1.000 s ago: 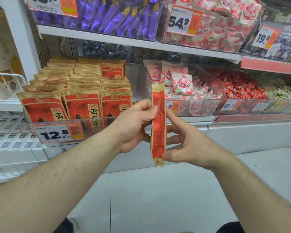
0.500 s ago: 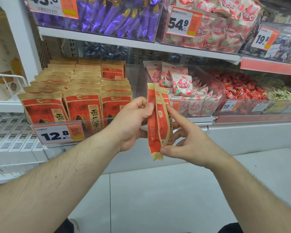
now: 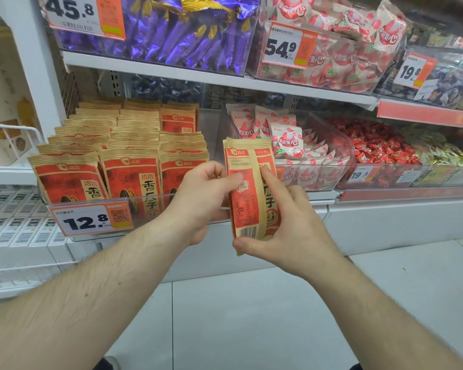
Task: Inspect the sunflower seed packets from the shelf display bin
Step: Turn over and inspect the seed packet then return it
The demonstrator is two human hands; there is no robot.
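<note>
Two flat red-and-kraft-paper sunflower seed packets [image 3: 249, 188] held upright before clear acrylic shelf display bin [image 3: 91, 204]. Left hand [image 3: 201, 201] pinches packets' left edge; right hand [image 3: 286, 225] fingers spread, thumb under bottom seam. Likely light, crinkly, pliable; edge seams look best for grip.

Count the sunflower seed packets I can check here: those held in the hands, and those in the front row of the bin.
Held packets: 2, pinched between left hand and right hand
Front-row packets in the display bin: 3
Total: 5
</note>
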